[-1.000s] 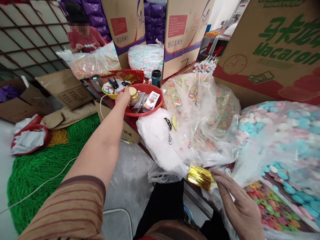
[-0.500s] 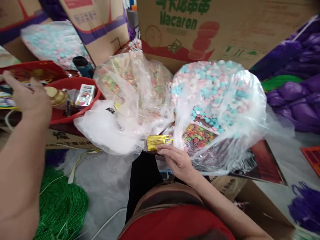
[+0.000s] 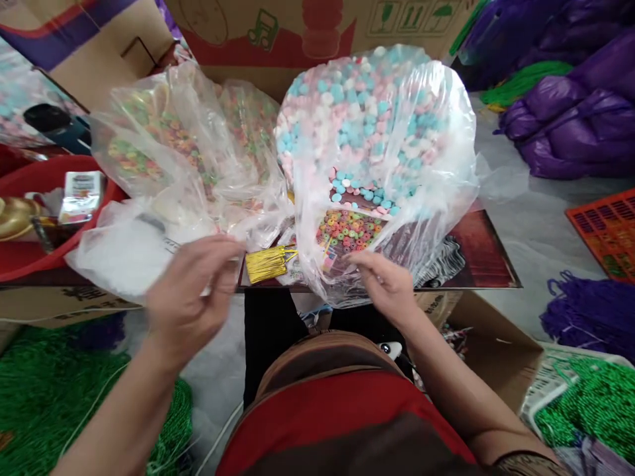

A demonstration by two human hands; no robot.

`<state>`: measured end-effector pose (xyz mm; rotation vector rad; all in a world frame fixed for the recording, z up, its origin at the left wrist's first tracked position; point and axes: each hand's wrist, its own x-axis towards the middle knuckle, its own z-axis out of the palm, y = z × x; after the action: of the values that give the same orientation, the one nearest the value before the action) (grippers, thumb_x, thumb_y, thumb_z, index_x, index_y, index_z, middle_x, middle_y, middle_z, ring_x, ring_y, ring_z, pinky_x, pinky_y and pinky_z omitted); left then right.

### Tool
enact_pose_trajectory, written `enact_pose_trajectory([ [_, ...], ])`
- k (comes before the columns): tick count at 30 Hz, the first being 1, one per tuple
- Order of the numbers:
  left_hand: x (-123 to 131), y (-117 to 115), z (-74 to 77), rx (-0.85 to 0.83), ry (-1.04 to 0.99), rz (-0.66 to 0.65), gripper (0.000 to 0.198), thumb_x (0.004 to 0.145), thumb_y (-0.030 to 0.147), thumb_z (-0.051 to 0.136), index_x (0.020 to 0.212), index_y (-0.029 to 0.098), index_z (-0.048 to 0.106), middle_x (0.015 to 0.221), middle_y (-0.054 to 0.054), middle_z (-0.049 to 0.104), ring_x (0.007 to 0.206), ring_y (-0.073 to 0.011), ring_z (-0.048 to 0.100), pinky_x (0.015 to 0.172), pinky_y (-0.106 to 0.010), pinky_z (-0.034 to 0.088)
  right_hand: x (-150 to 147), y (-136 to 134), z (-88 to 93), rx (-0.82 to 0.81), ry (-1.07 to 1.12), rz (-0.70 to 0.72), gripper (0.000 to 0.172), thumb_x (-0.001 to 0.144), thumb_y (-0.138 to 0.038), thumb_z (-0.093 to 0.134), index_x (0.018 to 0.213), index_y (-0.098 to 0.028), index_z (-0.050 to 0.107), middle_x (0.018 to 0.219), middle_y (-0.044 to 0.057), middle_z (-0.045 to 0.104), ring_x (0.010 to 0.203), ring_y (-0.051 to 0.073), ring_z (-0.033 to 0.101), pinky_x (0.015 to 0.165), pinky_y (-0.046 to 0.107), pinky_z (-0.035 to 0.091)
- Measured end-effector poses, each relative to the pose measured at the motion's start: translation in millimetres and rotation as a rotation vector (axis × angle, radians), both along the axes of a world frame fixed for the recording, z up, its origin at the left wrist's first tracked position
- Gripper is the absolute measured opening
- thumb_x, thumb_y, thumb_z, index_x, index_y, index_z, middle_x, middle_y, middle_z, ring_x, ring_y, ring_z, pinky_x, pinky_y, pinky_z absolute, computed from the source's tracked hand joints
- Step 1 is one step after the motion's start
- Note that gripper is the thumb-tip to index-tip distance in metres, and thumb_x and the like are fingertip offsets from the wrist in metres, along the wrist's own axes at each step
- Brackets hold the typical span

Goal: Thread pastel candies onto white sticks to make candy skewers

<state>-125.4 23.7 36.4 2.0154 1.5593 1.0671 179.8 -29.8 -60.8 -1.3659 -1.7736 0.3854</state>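
My left hand (image 3: 193, 294), blurred by motion, is over the front edge of the table, beside a white plastic bag (image 3: 129, 248). Its fingers are bent towards the thumb; anything between them is too blurred to make out. My right hand (image 3: 389, 287) has thumb and index finger pinched in front of a clear bag of small coloured ring beads (image 3: 347, 228). What the pinch holds, if anything, is too small to name. Between the hands lies a bundle of gold strips (image 3: 268, 264). Behind stands a large clear bag of pink, blue and white pieces (image 3: 357, 112).
Another clear bag of multicoloured pieces (image 3: 163, 142) stands at the back left. A red basin (image 3: 112, 188) with a small box (image 3: 82, 196) is at far left. Cardboard boxes (image 3: 278, 59) rise behind. Purple bundles (image 3: 570, 125) and an orange crate (image 3: 608, 228) lie right.
My left hand has come from above the red basin to the front of the table, its fingers now curled. The view has shifted right and down. My right hand is now nearer the ring beads, away from the gold strips.
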Motion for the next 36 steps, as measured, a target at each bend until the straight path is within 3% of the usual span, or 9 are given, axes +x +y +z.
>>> enact_pose_trajectory([
  [2,39,1,-19.4,0.080,0.074,-0.255,0.035,0.088,0.035,0.061,0.110,0.059,0.074,0.105,0.005,0.079,0.109,-0.0264,0.074,0.107,-0.050,0.060,25,12,-5.1,0.015,-0.080,-0.109,0.030,0.103,-0.021,0.048,0.115,-0.023,0.075,0.116,0.009,0.080,0.114,0.023,0.074,0.103,0.042,0.057],
  [6,106,13,-61.2,0.028,0.201,-0.483,0.032,0.097,0.034,0.052,0.118,0.041,0.076,0.118,-0.006,0.077,0.123,-0.0266,0.069,0.117,-0.052,0.052,51,30,-25.3,-0.057,-0.304,-0.119,0.027,0.100,-0.021,0.053,0.111,-0.021,0.077,0.122,0.013,0.078,0.126,0.032,0.067,0.113,0.057,0.045],
  [10,144,19,-102.3,0.012,0.288,-0.544,0.035,0.099,0.028,0.048,0.123,0.030,0.073,0.130,-0.010,0.073,0.136,-0.0288,0.060,0.122,-0.054,0.046,55,24,-41.5,-0.177,-0.373,-0.122,0.026,0.099,-0.020,0.053,0.109,-0.021,0.077,0.120,0.013,0.079,0.123,0.034,0.067,0.111,0.061,0.040],
  [15,157,25,-140.3,-0.023,0.296,-0.486,0.034,0.097,0.027,0.052,0.123,0.028,0.073,0.131,-0.013,0.071,0.133,-0.0319,0.061,0.121,-0.056,0.046,57,11,-49.7,-0.217,-0.297,-0.128,0.028,0.099,-0.017,0.052,0.115,-0.021,0.075,0.132,0.012,0.074,0.127,0.031,0.064,0.112,0.059,0.041],
  [19,156,29,-148.9,-0.009,0.283,-0.458,0.032,0.098,0.031,0.051,0.121,0.029,0.074,0.130,-0.012,0.072,0.130,-0.0321,0.063,0.121,-0.056,0.046,60,7,-49.8,-0.225,-0.255,-0.114,0.029,0.099,-0.016,0.051,0.114,-0.020,0.075,0.135,0.013,0.072,0.129,0.033,0.063,0.111,0.061,0.042],
  [22,155,28,-149.7,0.040,0.310,-0.464,0.031,0.099,0.031,0.051,0.120,0.030,0.074,0.130,-0.010,0.072,0.130,-0.0319,0.064,0.120,-0.055,0.048,65,14,-38.3,-0.149,-0.224,-0.115,0.029,0.100,-0.019,0.051,0.115,-0.020,0.076,0.130,0.014,0.074,0.125,0.032,0.066,0.111,0.058,0.045],
  [25,154,27,-152.1,0.102,0.345,-0.472,0.029,0.100,0.029,0.052,0.120,0.028,0.073,0.129,-0.011,0.072,0.128,-0.0313,0.064,0.117,-0.054,0.051,72,37,-21.7,-0.044,-0.146,-0.134,0.034,0.103,-0.023,0.045,0.118,-0.019,0.075,0.130,0.015,0.074,0.125,0.027,0.067,0.110,0.046,0.051],
  [29,153,26,-157.0,0.171,0.366,-0.469,0.029,0.100,0.024,0.052,0.120,0.019,0.073,0.129,-0.012,0.072,0.126,-0.0293,0.064,0.115,-0.052,0.053,82,84,-9.3,-0.141,-0.212,-0.176,0.035,0.099,-0.020,0.046,0.117,-0.016,0.076,0.130,0.015,0.073,0.121,0.029,0.069,0.107,0.044,0.055],
  [36,152,24,-161.7,0.231,0.354,-0.443,0.027,0.099,0.019,0.054,0.117,0.018,0.074,0.127,-0.011,0.073,0.123,-0.0268,0.064,0.114,-0.048,0.053,130,131,-7.2,-0.081,-0.335,-0.430,0.057,0.092,-0.015,0.050,0.149,-0.011,0.052,0.164,0.020,0.042,0.153,0.035,0.039,0.123,0.056,0.039],
])
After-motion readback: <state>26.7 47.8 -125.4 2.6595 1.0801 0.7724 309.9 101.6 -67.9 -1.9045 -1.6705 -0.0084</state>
